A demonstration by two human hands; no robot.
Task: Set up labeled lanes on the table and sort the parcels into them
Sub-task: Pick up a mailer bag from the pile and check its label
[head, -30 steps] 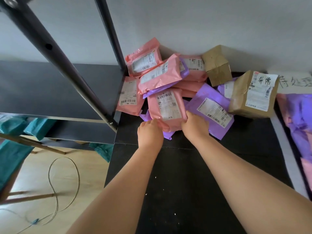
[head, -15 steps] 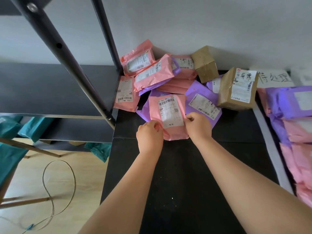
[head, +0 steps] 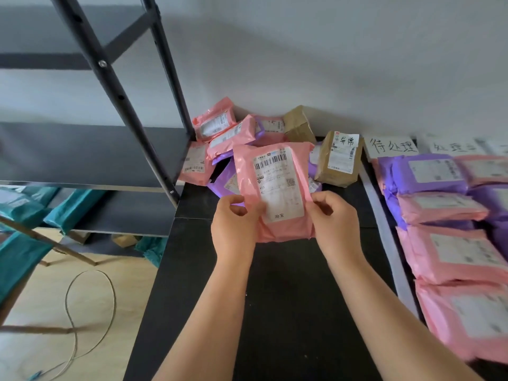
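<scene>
Head view shows my left grip (head: 233,224) and right grip (head: 334,218) pinching a pink plastic mailer parcel (head: 244,171) by its lower sides, held above the black worktop (head: 288,298). I judge sorting underway; next, read its white shipping label (head: 277,188) and decide where it goes.

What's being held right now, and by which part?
A pink parcel, in both hands: left hand pinches its lower left edge, right hand its lower right edge.
</scene>
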